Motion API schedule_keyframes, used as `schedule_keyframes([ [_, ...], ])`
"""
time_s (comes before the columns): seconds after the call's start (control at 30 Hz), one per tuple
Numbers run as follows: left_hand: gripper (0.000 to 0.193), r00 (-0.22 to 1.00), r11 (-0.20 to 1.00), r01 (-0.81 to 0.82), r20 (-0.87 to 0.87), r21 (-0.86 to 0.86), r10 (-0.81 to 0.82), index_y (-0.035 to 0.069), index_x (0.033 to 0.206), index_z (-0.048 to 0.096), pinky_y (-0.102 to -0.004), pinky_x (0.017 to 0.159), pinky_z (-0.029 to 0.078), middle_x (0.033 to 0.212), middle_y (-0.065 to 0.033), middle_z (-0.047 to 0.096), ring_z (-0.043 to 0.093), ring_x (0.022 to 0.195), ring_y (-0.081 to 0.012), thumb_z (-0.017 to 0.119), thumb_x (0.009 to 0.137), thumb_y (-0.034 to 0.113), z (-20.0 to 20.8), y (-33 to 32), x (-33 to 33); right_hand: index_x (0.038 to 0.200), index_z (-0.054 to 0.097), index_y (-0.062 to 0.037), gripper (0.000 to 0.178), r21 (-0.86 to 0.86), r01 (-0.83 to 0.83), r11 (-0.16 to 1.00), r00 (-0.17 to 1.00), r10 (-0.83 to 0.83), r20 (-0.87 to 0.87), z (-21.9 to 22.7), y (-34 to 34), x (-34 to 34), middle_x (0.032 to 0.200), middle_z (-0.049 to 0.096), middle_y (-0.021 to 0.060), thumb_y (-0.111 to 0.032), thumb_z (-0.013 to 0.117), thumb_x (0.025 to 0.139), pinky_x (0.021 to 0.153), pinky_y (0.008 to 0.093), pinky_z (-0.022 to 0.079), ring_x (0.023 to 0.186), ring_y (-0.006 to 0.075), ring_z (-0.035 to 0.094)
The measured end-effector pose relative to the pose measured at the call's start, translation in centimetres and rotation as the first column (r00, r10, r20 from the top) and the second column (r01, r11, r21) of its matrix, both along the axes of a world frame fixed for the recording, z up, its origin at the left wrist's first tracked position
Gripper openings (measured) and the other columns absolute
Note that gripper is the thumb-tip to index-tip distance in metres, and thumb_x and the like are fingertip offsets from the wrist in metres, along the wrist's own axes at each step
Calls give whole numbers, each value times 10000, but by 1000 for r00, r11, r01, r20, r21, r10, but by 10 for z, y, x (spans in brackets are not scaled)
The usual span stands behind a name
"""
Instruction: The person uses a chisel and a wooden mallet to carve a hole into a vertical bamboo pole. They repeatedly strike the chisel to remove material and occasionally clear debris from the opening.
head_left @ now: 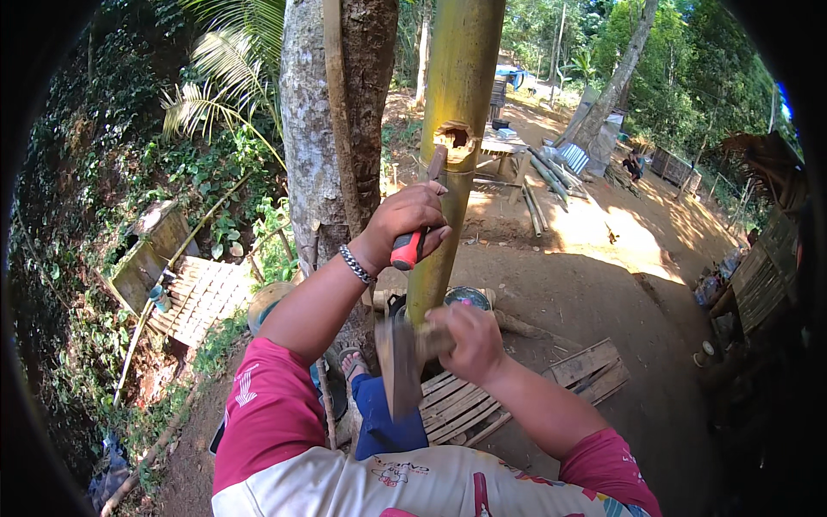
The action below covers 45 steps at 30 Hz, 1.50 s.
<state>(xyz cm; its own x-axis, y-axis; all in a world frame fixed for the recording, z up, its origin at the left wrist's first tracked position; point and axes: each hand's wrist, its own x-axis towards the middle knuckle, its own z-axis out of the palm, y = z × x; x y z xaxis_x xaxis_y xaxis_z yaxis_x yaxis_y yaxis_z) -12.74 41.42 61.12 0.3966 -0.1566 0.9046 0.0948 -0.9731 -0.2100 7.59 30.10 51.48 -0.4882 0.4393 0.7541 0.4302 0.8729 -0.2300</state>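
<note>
My left hand is closed round the red and black handle of a chisel. Its blade points up at the lower edge of a jagged hole in a thick upright yellow-green bamboo pole. Lower down and to the right, my right hand grips the short handle of a mallet. Motion blurs the mallet's long, blocky head, so its material is hard to make out. The mallet is apart from the chisel, in front of the pole's lower part.
A tree trunk rises just left of the pole. Bamboo slats lie by my sandalled foot. Cut poles are piled farther off, and a person sits at the back right. On the left, a slatted platform stands on a leafy slope.
</note>
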Motion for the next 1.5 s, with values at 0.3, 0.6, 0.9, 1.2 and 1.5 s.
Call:
schedule_keyframes([
  [0.3,167,1000,1000,-6,25,-9,6,52,911,614,-518,959,561,803,-94,641,659,739,-271,746,830,-12,8,4,0,1033,652,-101,305,-112,169,979,982,-158,100,-1,12,-3,839,647,126,-69,695,733,714,480,543,813,385,671],
  [0.6,187,1000,1000,2,-8,-4,-2,55,921,617,-522,974,553,817,-91,640,660,759,-276,741,815,-34,-12,1,2,1006,667,-87,280,116,-4,993,1000,7,-22,4,4,3,804,616,110,-73,692,727,675,451,520,776,347,662],
  [0.9,197,999,999,-31,6,25,31,66,917,628,-521,992,537,821,-76,638,662,783,-262,760,802,-24,-7,9,0,979,648,-99,267,-87,282,956,954,-270,130,-1,20,3,808,631,99,-51,701,722,704,464,539,815,364,671],
  [1.2,229,996,997,-55,-62,63,59,83,928,640,-525,1004,527,858,-70,643,667,815,-261,794,780,2,-14,8,10,971,597,-75,237,-184,219,958,961,-178,214,-35,8,24,881,662,143,-96,713,765,722,496,533,848,396,667],
  [1.5,197,950,989,98,-306,113,-59,72,987,721,-472,890,556,855,-45,618,644,809,-246,771,799,98,-44,-48,41,967,601,-59,202,-644,564,516,825,-384,415,-236,-89,103,893,681,216,-173,697,832,718,533,532,874,447,670],
])
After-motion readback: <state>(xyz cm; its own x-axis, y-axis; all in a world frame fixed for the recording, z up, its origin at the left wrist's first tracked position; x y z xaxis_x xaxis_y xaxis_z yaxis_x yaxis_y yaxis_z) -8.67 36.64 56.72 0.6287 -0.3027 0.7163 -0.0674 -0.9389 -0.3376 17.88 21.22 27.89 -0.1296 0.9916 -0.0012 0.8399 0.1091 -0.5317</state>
